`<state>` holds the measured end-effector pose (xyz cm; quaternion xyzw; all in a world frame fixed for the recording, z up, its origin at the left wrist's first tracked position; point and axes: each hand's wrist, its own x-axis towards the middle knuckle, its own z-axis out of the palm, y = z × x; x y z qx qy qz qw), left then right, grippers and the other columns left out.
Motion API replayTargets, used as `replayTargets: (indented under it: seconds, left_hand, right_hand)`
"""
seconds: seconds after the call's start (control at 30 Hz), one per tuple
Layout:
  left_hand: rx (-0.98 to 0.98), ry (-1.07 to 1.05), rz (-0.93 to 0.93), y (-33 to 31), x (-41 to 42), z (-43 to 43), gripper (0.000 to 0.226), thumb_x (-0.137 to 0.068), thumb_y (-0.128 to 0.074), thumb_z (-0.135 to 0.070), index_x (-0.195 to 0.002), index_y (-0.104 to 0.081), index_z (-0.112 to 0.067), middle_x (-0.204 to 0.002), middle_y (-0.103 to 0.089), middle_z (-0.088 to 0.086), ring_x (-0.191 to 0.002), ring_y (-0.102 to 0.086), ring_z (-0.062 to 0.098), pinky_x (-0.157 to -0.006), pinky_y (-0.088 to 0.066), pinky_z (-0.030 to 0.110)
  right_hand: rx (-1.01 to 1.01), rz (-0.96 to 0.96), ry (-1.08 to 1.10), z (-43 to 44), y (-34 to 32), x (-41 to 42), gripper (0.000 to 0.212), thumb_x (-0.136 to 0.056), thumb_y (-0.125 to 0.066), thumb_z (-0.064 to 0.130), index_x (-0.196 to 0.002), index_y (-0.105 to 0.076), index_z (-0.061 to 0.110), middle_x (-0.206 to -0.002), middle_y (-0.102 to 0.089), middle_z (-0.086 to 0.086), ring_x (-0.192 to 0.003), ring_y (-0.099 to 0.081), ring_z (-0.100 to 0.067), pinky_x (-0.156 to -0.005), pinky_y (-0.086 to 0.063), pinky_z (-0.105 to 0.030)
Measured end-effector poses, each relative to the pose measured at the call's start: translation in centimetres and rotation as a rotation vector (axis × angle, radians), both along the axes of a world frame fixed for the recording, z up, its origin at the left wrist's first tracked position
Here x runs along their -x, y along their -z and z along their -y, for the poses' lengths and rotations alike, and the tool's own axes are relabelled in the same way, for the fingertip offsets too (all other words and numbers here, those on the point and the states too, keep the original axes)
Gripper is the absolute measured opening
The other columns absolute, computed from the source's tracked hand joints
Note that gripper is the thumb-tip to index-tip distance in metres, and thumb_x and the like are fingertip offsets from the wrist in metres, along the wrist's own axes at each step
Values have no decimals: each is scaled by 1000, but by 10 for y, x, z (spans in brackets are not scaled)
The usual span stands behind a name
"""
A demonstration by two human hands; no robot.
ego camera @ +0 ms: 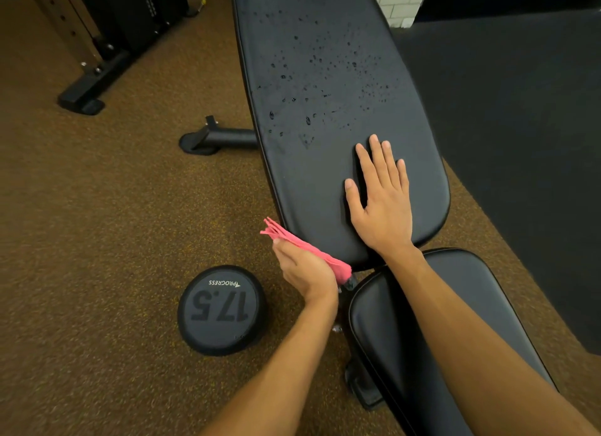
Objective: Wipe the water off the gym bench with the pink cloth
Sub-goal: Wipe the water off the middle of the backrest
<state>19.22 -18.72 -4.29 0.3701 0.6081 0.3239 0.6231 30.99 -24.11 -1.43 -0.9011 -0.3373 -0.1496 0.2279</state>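
The black padded gym bench [302,172] runs from the top centre to the lower right. Many water drops [320,78] speckle the upper and middle part of its long pad. My right hand [380,201] lies flat on the near end of that pad, fingers straight, below the drops. My left hand [304,269] holds the folded pink cloth [302,245] just off the pad's left near corner, above the floor. The cloth's far end fans out past my fingertips.
A black dumbbell [222,310] marked 17.5 stands on end on the brown speckled floor left of my left hand. The bench's foot bar [218,138] sticks out to the left. A rack base [94,81] stands at the top left. Dark matting [520,110] lies to the right.
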Motion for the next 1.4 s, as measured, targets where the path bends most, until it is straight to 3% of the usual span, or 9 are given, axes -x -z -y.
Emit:
replayTargets:
  seconds: [0.17,0.3,0.43,0.57,0.67,0.9,1.03,1.17,1.4]
  left_hand:
    - [-251,154,-21,-17,5,-33,41,-116,-30,-32,-135,-66,-28,-128,-71,0,-124,-63,27,-95,-40,30]
    - [-504,349,-130,-29,-7,-85,54,-112,-26,-44,-149,-58,-21,-141,-67,9,-130,-61,29,-105,-43,33]
    - [-542,434,-132,-46,-32,-122,54,-115,-23,-46,-162,-43,-28,-158,-54,6,-145,-50,25,-123,-36,42]
    - [-625,483,-137,-38,-16,-104,58,-115,-24,-50,-169,-28,-28,-167,-36,-2,-147,-40,10,-118,-27,25]
    - [-749,510,-92,-28,-1,-88,62,-115,-36,-41,-171,-15,-27,-174,-28,-6,-159,-25,7,-129,-20,26]
    - [-837,528,-117,-48,-34,-128,59,-116,-35,-35,-171,-18,-22,-174,-29,-1,-160,-27,15,-126,-19,21]
    - [-779,504,-139,-60,-61,-158,57,-116,-30,-40,-171,-17,-32,-172,-34,-2,-156,-37,22,-126,-30,35]
    - [-746,514,-104,-45,-31,-124,57,-114,-31,-47,-169,-15,-42,-171,-36,-9,-155,-37,14,-127,-32,40]
    - [-725,550,-137,-69,-65,-165,57,-116,-25,-44,-170,-21,-27,-170,-38,2,-155,-39,25,-125,-30,38]
  right_hand:
    - [-11,-15,-2,0,0,0,61,-114,-38,44,-171,-27,23,-181,-14,2,-168,-3,-17,-135,-11,-53]
    - [3,-7,5,0,-1,0,62,-114,-36,45,-171,-26,23,-181,-13,2,-168,-2,-16,-135,-11,-52]
    - [32,-12,9,-1,-4,0,62,-114,-34,46,-171,-25,25,-181,-10,4,-168,1,-15,-136,-8,-50]
    - [48,-30,6,-1,-7,-1,63,-113,-34,46,-171,-24,25,-181,-8,4,-167,3,-14,-136,-6,-50]
    - [13,-39,-3,-5,-10,-2,62,-110,-40,43,-168,-32,21,-181,-13,2,-168,-1,-15,-136,-6,-50]
    - [26,-13,-32,-17,-21,-21,59,-109,-41,40,-164,-38,20,-180,-16,2,-168,-3,-15,-136,-6,-49]
    - [8,-20,-13,-19,-19,-21,59,-110,-41,41,-166,-36,23,-180,-14,5,-167,-2,-12,-136,-10,-50]
    - [-30,-3,-4,-18,-17,-19,58,-110,-44,40,-165,-39,22,-180,-18,5,-167,-6,-13,-135,-14,-51]
    - [-71,5,-8,-18,-16,-22,58,-109,-48,38,-164,-43,21,-178,-23,5,-167,-10,-13,-135,-17,-51]
